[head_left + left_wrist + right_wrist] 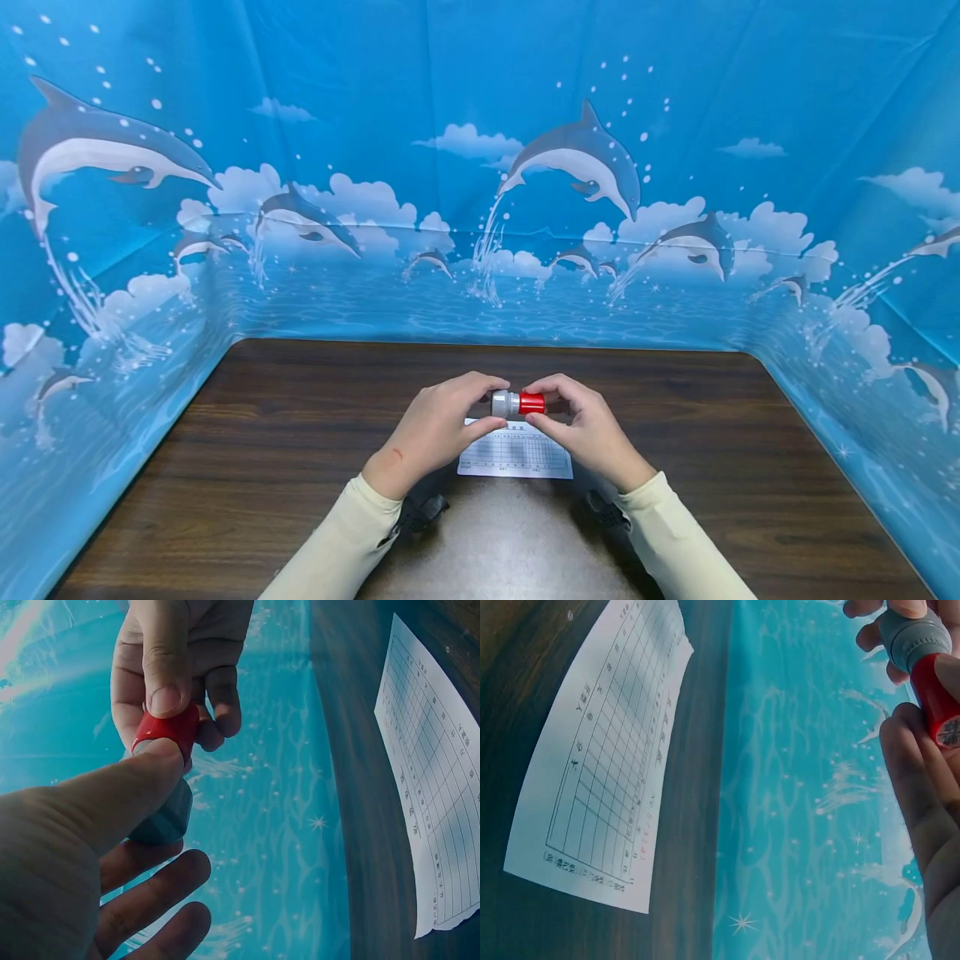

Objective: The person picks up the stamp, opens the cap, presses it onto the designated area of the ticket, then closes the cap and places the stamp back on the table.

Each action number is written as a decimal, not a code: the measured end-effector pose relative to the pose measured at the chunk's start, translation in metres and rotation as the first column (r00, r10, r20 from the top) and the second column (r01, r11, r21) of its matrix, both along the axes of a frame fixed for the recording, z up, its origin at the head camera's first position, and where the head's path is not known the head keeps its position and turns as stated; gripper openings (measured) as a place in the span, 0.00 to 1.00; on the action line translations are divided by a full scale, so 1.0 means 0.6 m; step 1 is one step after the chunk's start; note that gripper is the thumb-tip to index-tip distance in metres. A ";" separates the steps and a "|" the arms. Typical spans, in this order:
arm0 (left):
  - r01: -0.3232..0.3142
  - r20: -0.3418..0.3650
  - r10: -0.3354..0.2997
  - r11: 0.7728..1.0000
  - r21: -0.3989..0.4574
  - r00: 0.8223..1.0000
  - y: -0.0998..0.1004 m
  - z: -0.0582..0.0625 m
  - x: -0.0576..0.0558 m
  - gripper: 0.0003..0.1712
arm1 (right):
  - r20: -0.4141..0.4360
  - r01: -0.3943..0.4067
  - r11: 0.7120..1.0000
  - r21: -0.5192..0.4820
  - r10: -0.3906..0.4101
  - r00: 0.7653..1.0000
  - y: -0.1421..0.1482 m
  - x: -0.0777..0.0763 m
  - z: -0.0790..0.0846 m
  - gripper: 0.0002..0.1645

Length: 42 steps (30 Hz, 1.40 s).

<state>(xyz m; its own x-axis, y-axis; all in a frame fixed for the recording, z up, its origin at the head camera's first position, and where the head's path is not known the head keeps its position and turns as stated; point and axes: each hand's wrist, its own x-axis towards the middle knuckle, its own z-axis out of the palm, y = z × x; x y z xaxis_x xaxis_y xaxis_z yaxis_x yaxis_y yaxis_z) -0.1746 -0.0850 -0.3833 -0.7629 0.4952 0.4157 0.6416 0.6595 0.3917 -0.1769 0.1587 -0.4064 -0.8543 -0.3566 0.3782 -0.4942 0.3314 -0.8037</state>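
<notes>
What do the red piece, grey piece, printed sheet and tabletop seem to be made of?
Red piece: probably hard plastic, glossy, with bright highlights.
Grey piece: likely plastic too, duller, with a ribbed band; painted metal can't be ruled out.
Printed sheet: thin matte paper, slightly bent at one end.
Tabletop: brown wood grain with a soft sheen; solid wood or laminate, I can't tell.
</notes>
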 end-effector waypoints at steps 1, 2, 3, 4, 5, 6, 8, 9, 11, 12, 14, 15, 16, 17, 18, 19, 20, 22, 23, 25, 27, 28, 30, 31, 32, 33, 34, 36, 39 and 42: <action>0.003 -0.005 -0.003 1.000 0.000 1.000 0.000 0.000 -0.001 0.31 | -0.013 0.001 1.000 0.003 -0.001 1.000 0.000 0.000 0.001 0.22; 0.001 -0.011 -0.001 1.000 -0.004 1.000 -0.001 -0.001 -0.001 0.32 | -0.024 0.001 1.000 0.003 -0.001 1.000 0.001 0.000 0.001 0.22; -0.002 -0.017 0.001 1.000 -0.009 1.000 -0.001 -0.001 -0.002 0.32 | -0.035 0.002 1.000 0.001 -0.001 0.999 0.001 0.000 0.001 0.22; -0.005 -0.022 0.005 1.000 -0.015 1.000 -0.001 -0.001 -0.002 0.32 | -0.042 0.004 1.000 -0.002 -0.004 0.999 0.001 0.000 0.001 0.22; -0.008 -0.027 0.008 1.000 -0.020 1.000 -0.001 -0.001 -0.003 0.32 | -0.051 0.005 1.000 -0.004 -0.006 0.999 0.001 0.000 0.001 0.22; -0.012 -0.031 0.012 1.000 -0.025 0.999 -0.002 -0.001 -0.003 0.31 | -0.057 0.007 1.000 -0.007 -0.007 0.998 0.002 -0.001 0.000 0.22; -0.014 -0.035 0.013 1.000 -0.024 0.999 -0.002 -0.001 -0.003 0.30 | -0.067 0.008 1.000 -0.010 -0.008 0.998 0.002 0.000 0.000 0.21; -0.013 -0.035 0.012 1.000 -0.021 0.999 -0.003 -0.001 -0.002 0.30 | -0.071 0.007 1.000 -0.011 -0.007 0.997 0.002 0.000 0.000 0.21; -0.010 -0.036 0.010 1.000 -0.017 0.999 -0.003 -0.001 -0.002 0.29 | -0.076 0.009 1.000 -0.011 -0.010 0.997 0.001 0.000 0.000 0.21; -0.009 -0.035 0.009 1.000 -0.015 0.999 -0.004 -0.002 -0.002 0.29 | -0.077 0.010 1.000 -0.013 -0.011 0.997 0.001 0.000 0.000 0.21; -0.009 -0.034 0.008 1.000 -0.013 0.999 -0.003 -0.002 -0.002 0.30 | -0.078 0.012 1.000 -0.017 -0.013 0.997 0.000 0.000 -0.001 0.22; -0.009 -0.035 0.008 1.000 -0.011 0.999 -0.003 -0.003 -0.002 0.30 | -0.078 0.011 1.000 -0.021 -0.012 0.997 0.000 0.000 -0.001 0.22; -0.009 -0.036 0.009 1.000 -0.011 0.999 -0.003 -0.003 -0.002 0.30 | -0.077 0.012 1.000 -0.024 -0.013 0.997 0.000 0.000 -0.001 0.22; -0.010 -0.036 0.009 1.000 -0.010 0.999 -0.003 -0.003 -0.002 0.30 | -0.079 0.011 1.000 -0.025 -0.013 0.997 -0.001 0.000 -0.002 0.22; -0.011 -0.038 0.010 1.000 -0.011 0.999 -0.003 -0.003 -0.002 0.29 | -0.079 0.011 1.000 -0.026 -0.013 0.997 -0.001 0.000 -0.002 0.22; -0.010 -0.040 0.010 1.000 -0.012 0.999 -0.003 -0.003 -0.003 0.29 | -0.080 0.012 1.000 -0.025 -0.013 0.997 -0.001 0.001 -0.003 0.23; -0.010 -0.043 0.009 1.000 -0.012 0.999 -0.003 -0.003 -0.003 0.29 | -0.080 0.013 1.000 -0.023 -0.015 0.997 -0.001 0.001 -0.003 0.23; -0.011 -0.051 0.010 1.000 -0.016 0.999 -0.003 -0.003 -0.003 0.29 | -0.083 0.015 1.000 -0.019 -0.017 0.996 -0.002 0.002 -0.002 0.23; -0.010 -0.057 0.009 1.000 -0.016 0.998 -0.003 -0.003 -0.003 0.28 | -0.087 0.016 1.000 -0.015 -0.018 0.996 -0.002 0.002 -0.003 0.24; -0.011 -0.067 0.010 1.000 -0.016 0.998 -0.003 -0.003 -0.003 0.28 | -0.094 0.017 1.000 -0.008 -0.018 0.995 -0.002 0.001 -0.003 0.24; -0.013 -0.076 0.012 1.000 -0.016 0.997 -0.003 -0.002 -0.003 0.28 | -0.104 0.015 1.000 -0.003 -0.016 0.994 -0.002 0.001 -0.005 0.24; -0.014 -0.082 0.012 1.000 -0.016 0.997 -0.003 -0.002 -0.002 0.27 | -0.109 0.012 1.000 -0.001 -0.012 0.994 -0.002 0.001 -0.006 0.24; -0.018 -0.089 0.016 1.000 -0.018 0.996 -0.003 -0.001 -0.002 0.27 | -0.118 0.006 1.000 0.000 -0.006 0.993 -0.002 0.000 -0.008 0.24; -0.019 -0.093 0.017 1.000 -0.019 0.996 -0.003 -0.001 -0.002 0.27 | -0.123 0.003 1.000 -0.001 -0.004 0.992 -0.002 0.000 -0.008 0.24; -0.021 -0.096 0.019 1.000 -0.020 0.995 -0.003 -0.001 -0.002 0.27 | -0.125 0.001 1.000 -0.004 -0.002 0.992 -0.002 0.000 -0.008 0.24; -0.023 -0.098 0.021 1.000 -0.021 0.995 -0.003 0.000 -0.002 0.27 | -0.126 0.000 1.000 -0.007 -0.001 0.992 -0.002 0.001 -0.009 0.24; -0.025 -0.099 0.022 0.999 -0.021 0.995 -0.003 0.000 -0.002 0.27 | -0.125 -0.001 1.000 -0.012 0.000 0.992 -0.002 0.001 -0.009 0.24; -0.027 -0.095 0.025 0.999 -0.022 0.995 -0.003 0.000 -0.002 0.26 | -0.123 0.001 1.000 -0.016 -0.003 0.992 -0.002 0.001 -0.009 0.24; -0.016 -0.089 0.014 1.000 -0.021 0.996 -0.003 0.001 -0.002 0.26 | -0.113 0.002 1.000 -0.021 -0.004 0.994 -0.003 0.001 -0.009 0.23; 0.003 -0.077 -0.004 1.000 -0.023 0.997 -0.003 0.002 -0.002 0.26 | -0.109 -0.001 1.000 -0.015 0.000 0.994 -0.003 0.000 -0.008 0.23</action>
<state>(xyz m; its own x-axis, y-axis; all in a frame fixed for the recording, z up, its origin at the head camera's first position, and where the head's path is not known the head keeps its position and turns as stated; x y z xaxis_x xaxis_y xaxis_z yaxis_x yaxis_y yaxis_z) -0.1759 -0.0870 -0.3823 -0.7273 0.5079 0.4615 0.6715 0.6655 0.3259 -0.1766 0.1572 -0.4115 -0.8073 -0.3507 0.4747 -0.5796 0.3195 -0.7497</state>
